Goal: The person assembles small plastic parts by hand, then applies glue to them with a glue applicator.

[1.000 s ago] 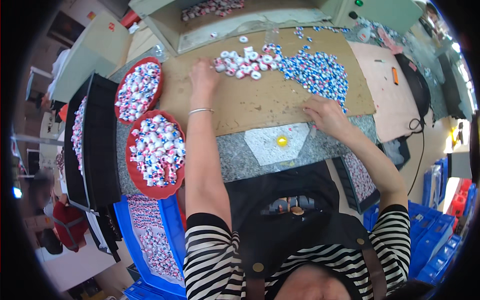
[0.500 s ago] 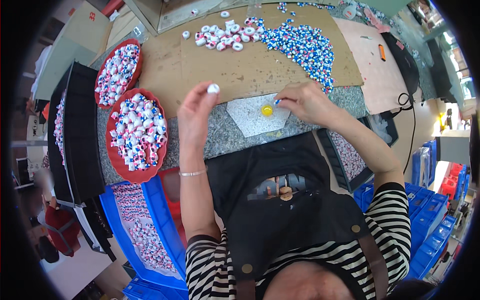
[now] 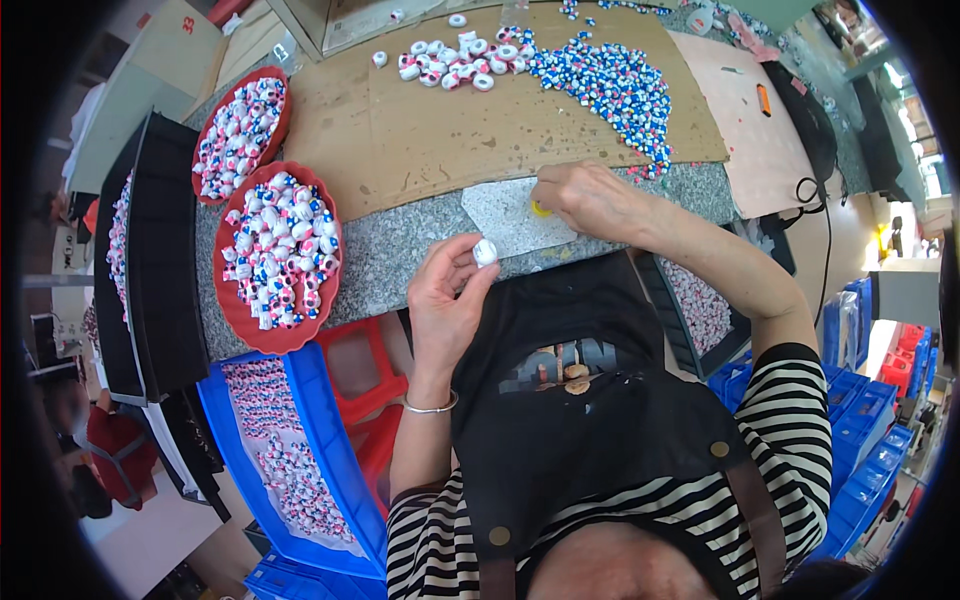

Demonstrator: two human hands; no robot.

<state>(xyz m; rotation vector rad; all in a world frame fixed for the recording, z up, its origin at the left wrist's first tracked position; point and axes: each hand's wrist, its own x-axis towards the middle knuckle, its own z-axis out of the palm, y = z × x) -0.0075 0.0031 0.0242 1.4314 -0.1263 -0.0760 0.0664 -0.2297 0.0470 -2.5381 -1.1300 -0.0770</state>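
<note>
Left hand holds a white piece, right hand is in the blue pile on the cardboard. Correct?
Not quite: the head view shows the right hand at the yellow spot on the pale slab, not in the blue pile on the cardboard. The left hand does hold a white piece.

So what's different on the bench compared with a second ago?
The left hand took a white piece from the white pile and came back toward the apron. The right hand picked up a blue piece, now hidden, and moved from the blue pile to the yellow spot, partly covering it. The red bowls stayed put.
</note>
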